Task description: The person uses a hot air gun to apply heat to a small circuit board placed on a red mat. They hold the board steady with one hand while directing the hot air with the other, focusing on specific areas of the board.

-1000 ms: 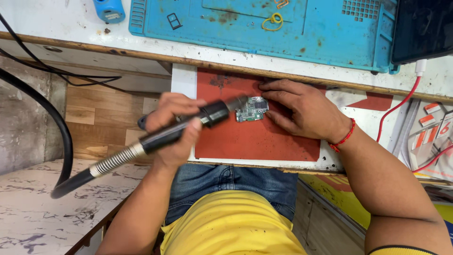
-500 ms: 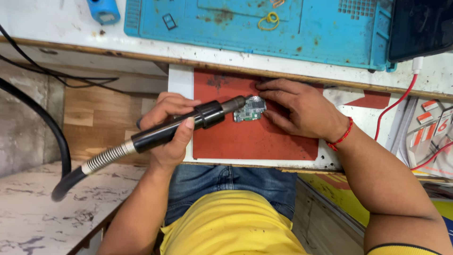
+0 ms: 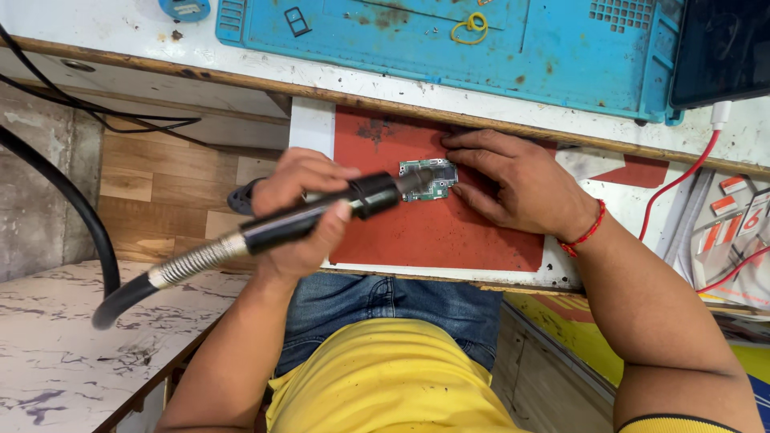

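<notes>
Lying on the red mat (image 3: 449, 232) at the desk's front edge, the small green board (image 3: 427, 178) is pinned by the flat, spread right hand (image 3: 513, 180). Left hand (image 3: 301, 212) fists the black hot-air wand (image 3: 321, 215), nozzle over the board.

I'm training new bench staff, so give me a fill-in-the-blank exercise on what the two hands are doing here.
1. The left hand grips a black hot-air tool whose nozzle points at the small green ____.
2. The right hand presses its fingers beside the board, which lies on a ____ mat.
3. On the right wrist sits a red ____.
4. Farther back on the bench lies a large ____ work mat with a yellow rubber band on it.

Missing words: circuit board; red; thread band; blue
</notes>
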